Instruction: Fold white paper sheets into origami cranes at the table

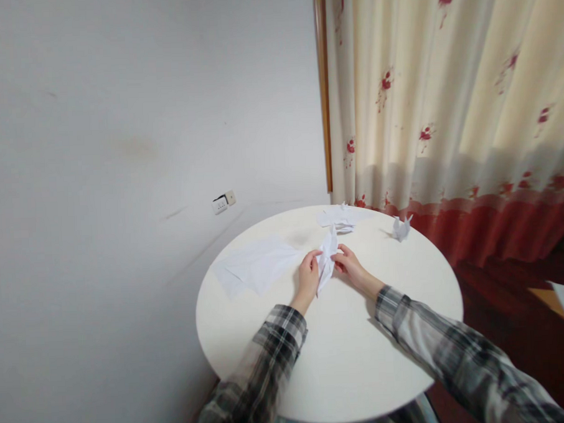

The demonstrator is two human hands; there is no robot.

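Note:
A folded white paper piece (pixel 328 259) stands between my two hands above the round white table (pixel 344 358). My left hand (pixel 308 276) pinches its left edge with fingers closed. On the other side, my right hand (pixel 350 266) grips the paper's right edge, fingers also closed. Both sleeves are plaid.
Flat white sheets (pixel 259 265) lie on the table to the left of my hands. More folded paper (pixel 338 218) sits at the far edge, and a small folded paper figure (pixel 401 229) stands at the right. A flowered curtain (pixel 445 104) hangs behind; a wall socket (pixel 223 203) is at the left.

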